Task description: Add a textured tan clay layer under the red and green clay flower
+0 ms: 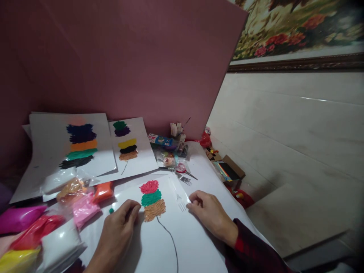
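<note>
A white sheet of paper (196, 242) lies before me with red, green and brown bands of textured clay (153, 200) stacked on it. A thin dark line (172, 237) curves down from the brown band. My left hand (121, 229) is closed, thumb and fingers together just left of the brown band; whatever they hold, if anything, is hidden. At the sheet's right edge, my right hand (209, 214) pinches the paper between thumb and fingers. Beside those fingertips a clear plastic fork (179, 201) rests on the sheet. A small green clay ball (111, 210) sits left of my left hand.
Bags of coloured clay (85, 208) crowd the left side. Two sheets with clay bands (82, 146) (127, 146) lean at the back. Scissors (183, 168), metal forks (184, 179) and packets (160, 140) lie beyond the sheet. Right of the table stands an open box (229, 170).
</note>
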`<state>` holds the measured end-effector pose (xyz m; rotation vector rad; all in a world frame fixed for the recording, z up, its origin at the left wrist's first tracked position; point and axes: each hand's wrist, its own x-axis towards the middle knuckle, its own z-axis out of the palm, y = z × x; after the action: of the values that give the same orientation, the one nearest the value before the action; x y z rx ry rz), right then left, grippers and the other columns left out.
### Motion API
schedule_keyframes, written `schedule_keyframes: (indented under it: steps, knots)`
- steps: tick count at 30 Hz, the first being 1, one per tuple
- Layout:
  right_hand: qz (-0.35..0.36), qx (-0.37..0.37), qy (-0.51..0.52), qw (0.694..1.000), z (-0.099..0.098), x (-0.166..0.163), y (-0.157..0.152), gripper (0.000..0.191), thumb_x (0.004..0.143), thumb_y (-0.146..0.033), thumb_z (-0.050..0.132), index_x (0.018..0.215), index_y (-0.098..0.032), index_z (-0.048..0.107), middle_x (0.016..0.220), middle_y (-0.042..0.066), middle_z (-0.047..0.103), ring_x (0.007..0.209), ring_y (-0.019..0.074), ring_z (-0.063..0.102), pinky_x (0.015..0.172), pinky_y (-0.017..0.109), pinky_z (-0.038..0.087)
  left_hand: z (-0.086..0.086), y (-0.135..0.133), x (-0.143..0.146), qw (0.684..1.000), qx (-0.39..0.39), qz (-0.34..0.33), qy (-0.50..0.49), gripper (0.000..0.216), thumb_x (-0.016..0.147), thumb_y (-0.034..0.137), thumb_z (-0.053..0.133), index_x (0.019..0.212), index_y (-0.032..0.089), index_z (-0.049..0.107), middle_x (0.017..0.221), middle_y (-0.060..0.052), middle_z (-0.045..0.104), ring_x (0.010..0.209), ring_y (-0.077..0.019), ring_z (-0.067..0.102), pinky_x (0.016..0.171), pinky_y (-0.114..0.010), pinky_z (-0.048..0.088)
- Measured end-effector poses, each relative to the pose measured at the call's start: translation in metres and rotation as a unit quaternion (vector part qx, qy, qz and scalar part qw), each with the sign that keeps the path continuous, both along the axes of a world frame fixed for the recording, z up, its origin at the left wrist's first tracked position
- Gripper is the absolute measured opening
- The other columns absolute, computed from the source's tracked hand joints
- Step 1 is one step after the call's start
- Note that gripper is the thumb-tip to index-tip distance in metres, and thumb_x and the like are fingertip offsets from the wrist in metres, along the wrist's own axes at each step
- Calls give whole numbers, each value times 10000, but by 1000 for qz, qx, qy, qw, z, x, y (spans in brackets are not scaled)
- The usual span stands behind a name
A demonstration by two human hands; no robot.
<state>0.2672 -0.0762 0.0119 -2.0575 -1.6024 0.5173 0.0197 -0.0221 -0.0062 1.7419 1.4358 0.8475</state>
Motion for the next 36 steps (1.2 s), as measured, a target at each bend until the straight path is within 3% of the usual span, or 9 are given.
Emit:
schedule_keyframes:
  steps: [4, 8, 11, 14, 17, 20, 29, 32, 36]
  knots:
    - [13, 72, 65, 995, -7, -16, -10, 192, 752, -122, 543, 920, -207, 582, 715, -10, 586, 627, 147, 546, 594, 244, 401, -1, -1, -4, 999, -1, 4, 44, 240, 808, 454, 495, 760, 241, 595, 695, -20, 665, 674, -230, 601, 647, -303, 411]
    - [151, 173, -19, 973, -5, -37, -25, 227, 793, -63, 444, 938, -174, 579, 853, 60, 580, 738, 181, 558, 676, 287, 423, -3, -1, -5, 998, 2, 8, 67, 244, 822, 453, 469, 790, 244, 591, 773, -44, 691, 732, -250, 621, 675, -323, 415]
    - [167, 193, -49, 966, 2, -38, -21, 226, 833, -70, 418, 936, -164, 597, 853, 68, 580, 742, 181, 553, 681, 285, 418, -5, -1, -4, 998, 5, 3, 69, 249, 821, 465, 471, 807, 250, 596, 773, -43, 698, 721, -251, 629, 664, -318, 417]
    - [133, 169, -44, 976, 9, -22, 1, 175, 881, -163, 461, 808, -169, 619, 805, 48, 606, 712, 158, 553, 675, 257, 403, -7, 0, -4, 996, 2, 1, 84, 239, 823, 460, 464, 799, 254, 582, 727, -27, 686, 693, -238, 625, 643, -305, 412]
    - [126, 102, -54, 985, 11, -1, 28, 338, 923, -215, 408, 654, -174, 608, 637, 11, 599, 606, 131, 532, 598, 229, 368, -9, 0, -5, 995, -9, -8, 100, 237, 842, 443, 432, 781, 251, 557, 696, -10, 666, 678, -218, 609, 647, -298, 404]
    - [118, 39, -64, 990, 7, 13, 48, 321, 900, -160, 398, 720, -182, 662, 595, -9, 635, 591, 126, 564, 596, 214, 370, -11, -1, -5, 995, -9, -20, 100, 247, 862, 438, 402, 781, 248, 538, 700, -1, 650, 674, -200, 590, 654, -296, 396]
    - [66, 46, -164, 983, -5, 18, 68, 258, 901, -224, 459, 1039, -185, 674, 867, 72, 728, 812, 205, 659, 741, 265, 417, -9, -1, -4, 995, -22, -38, 88, 267, 883, 444, 376, 793, 242, 524, 727, -13, 645, 686, -204, 578, 666, -314, 389]
    - [68, 49, -210, 974, -5, 6, 73, 216, 880, -254, 514, 1029, -185, 654, 947, 81, 711, 881, 229, 650, 761, 284, 421, -9, -2, -4, 995, -22, -38, 91, 264, 885, 439, 372, 797, 243, 526, 738, -14, 651, 690, -206, 579, 667, -316, 386]
    - [82, 38, -254, 963, -2, -11, 83, 193, 855, -126, 475, 954, -147, 639, 983, 117, 677, 871, 243, 646, 730, 301, 426, -8, -2, -3, 994, -16, -35, 99, 246, 874, 417, 379, 782, 242, 524, 710, -6, 641, 660, -198, 568, 642, -306, 377]
